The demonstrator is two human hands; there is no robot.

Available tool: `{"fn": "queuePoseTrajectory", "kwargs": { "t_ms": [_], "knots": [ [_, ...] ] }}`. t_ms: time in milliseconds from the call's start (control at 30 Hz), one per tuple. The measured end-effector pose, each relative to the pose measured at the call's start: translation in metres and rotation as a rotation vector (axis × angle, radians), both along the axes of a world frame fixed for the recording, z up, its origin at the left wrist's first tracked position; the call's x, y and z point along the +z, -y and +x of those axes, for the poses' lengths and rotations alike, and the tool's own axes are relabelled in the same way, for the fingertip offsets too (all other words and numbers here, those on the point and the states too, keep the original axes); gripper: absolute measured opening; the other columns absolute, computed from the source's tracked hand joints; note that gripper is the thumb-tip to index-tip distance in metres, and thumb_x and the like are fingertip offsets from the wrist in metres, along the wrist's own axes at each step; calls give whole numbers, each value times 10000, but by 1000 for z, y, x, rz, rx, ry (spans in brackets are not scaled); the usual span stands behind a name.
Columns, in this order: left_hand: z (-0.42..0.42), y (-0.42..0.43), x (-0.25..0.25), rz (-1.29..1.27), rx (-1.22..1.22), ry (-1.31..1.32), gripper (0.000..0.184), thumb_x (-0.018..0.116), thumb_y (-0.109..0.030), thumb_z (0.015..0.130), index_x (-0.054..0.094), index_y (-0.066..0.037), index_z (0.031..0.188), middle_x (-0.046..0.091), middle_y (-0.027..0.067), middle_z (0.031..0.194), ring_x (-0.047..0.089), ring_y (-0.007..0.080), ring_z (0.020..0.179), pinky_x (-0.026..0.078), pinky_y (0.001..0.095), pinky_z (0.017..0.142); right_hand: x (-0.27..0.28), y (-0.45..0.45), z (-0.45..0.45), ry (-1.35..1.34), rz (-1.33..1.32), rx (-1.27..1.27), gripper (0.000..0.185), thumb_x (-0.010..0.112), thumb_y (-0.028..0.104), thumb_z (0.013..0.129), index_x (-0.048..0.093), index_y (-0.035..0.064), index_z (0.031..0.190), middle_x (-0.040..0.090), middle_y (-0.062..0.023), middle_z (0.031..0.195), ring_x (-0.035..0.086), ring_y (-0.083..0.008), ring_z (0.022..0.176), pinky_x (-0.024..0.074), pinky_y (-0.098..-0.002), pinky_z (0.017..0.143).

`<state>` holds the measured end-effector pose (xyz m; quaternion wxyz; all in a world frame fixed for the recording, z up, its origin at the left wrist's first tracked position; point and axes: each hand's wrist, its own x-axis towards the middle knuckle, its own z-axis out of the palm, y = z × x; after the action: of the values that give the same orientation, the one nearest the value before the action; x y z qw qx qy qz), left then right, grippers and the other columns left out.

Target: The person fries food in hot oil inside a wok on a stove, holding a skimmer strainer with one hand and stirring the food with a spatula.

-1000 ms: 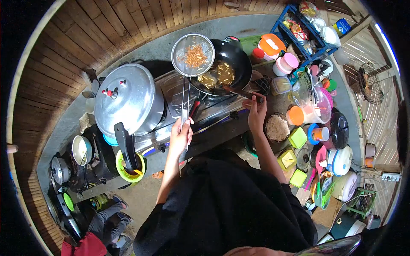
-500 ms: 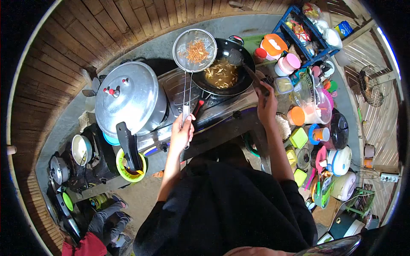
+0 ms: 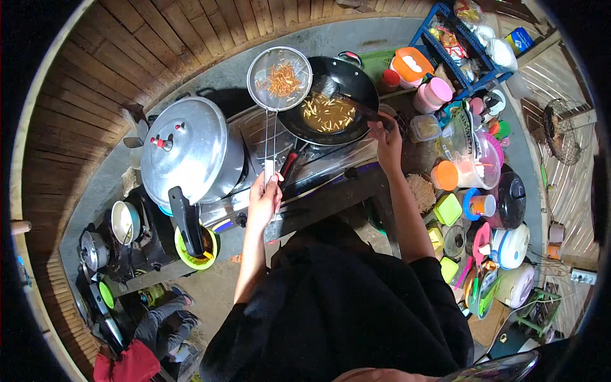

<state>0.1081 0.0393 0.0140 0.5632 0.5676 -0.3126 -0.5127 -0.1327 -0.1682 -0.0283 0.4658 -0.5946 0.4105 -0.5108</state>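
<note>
My left hand is closed round the handle of a wire strainer. Browned fried strips lie in its mesh, which is held up at the left rim of a black wok. Pale strips float in the oil inside that wok. With fingers wrapped on its dark handle, my right hand grips a spatula; the blade is down in the wok, near the strips. The wok sits on a metal stove, its red-and-black handle pointing toward me.
Left of the wok stands a large pressure cooker, its black handle jutting over a lime-green bowl. Several tubs and jars crowd the right, with an orange-lidded jar and a blue rack. A person in red is at lower left.
The strainer has shifted left and slightly down. My right hand has moved left and a little lower, bringing the spatula's blade left and down in the wok, among the oil and strips.
</note>
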Motion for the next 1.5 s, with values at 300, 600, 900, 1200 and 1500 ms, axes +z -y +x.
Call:
{"fn": "queuePoseTrajectory", "kwargs": {
  "t_ms": [300,600,900,1200,1500],
  "knots": [
    [-18,9,9,9,36,31,176,405,-188,970,485,-35,939,353,-23,508,323,50,369,273,203,344,59,-41,-29,-367,-44,99,279,508,7,882,489,43,1158,607,-159,1043,620,-297,887,477,-324,785],
    [-39,20,11,15,84,87,183,416,-205,967,501,-48,929,368,-23,507,331,50,369,271,207,344,38,-12,-67,-524,-495,-87,350,594,32,808,526,62,1150,532,-178,1123,516,-351,1063,438,-383,885],
    [-66,5,11,58,156,133,180,415,-212,965,500,-57,932,354,-30,491,324,47,370,261,210,347,65,-10,-78,-516,-455,37,268,572,60,829,522,29,1091,563,-192,941,545,-374,880,442,-402,757],
    [-76,-2,16,45,254,151,181,419,-213,964,506,-57,935,351,-31,501,328,53,377,254,211,351,55,4,-75,-347,-116,111,199,518,155,908,515,36,1067,584,-105,792,571,-188,695,443,-299,645],
    [-81,-4,17,49,275,165,185,422,-221,962,509,-57,950,348,-30,507,327,58,379,253,211,356,1,9,-35,90,51,120,171,463,111,941,512,-7,1055,612,-71,719,583,-121,633,473,-241,609]
  ]
}}
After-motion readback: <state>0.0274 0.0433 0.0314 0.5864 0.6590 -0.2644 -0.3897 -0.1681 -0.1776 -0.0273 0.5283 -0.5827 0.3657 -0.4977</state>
